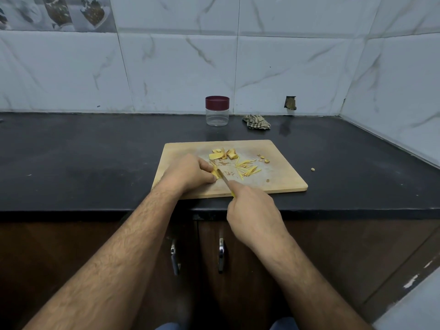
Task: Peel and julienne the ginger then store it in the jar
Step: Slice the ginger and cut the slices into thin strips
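Cutting is mid-way, we judge. Our left hand [190, 173] pins a ginger slice [215, 173] on the cutting board [281, 177]; our right hand [254, 210] is closed round a yellow-handled knife [225, 181], blade at the slice. Right of the blade lies a small heap of finished strips [247, 169]; uncut peeled chunks [223, 154] sit just beyond — so peeling looks done. The jar [217, 111] stands far behind the board, lid on, empty — storing not started. Black countertop [95, 158], marbled wall tiles, a crumpled cloth [256, 122] right of the jar, cabinet doors below.
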Motion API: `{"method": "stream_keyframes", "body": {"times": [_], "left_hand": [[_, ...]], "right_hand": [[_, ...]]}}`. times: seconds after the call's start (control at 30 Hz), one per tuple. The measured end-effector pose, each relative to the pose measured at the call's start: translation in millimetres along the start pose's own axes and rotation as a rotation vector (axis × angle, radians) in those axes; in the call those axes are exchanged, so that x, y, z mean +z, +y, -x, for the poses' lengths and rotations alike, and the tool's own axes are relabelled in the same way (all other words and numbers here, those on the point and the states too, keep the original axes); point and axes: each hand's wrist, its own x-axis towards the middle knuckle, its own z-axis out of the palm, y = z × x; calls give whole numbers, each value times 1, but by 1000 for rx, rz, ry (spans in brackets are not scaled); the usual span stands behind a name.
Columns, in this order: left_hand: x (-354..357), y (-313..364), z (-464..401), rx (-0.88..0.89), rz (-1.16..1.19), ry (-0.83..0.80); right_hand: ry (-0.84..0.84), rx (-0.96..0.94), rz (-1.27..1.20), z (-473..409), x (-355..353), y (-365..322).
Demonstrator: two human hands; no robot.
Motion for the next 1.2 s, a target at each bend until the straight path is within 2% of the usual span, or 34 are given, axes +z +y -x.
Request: {"method": "stream_keyframes", "body": {"times": [0.4, 0.9, 1.2], "left_hand": [[3, -1, 3, -24, 14, 31], [1, 0, 3, 56, -28, -15], [2, 2, 6, 46, -82, 12]], "right_hand": [[6, -6, -44, -10, 1, -9], [-25, 1, -19, -22, 0, -14], [-25, -33, 69, 15, 2, 0]]}}
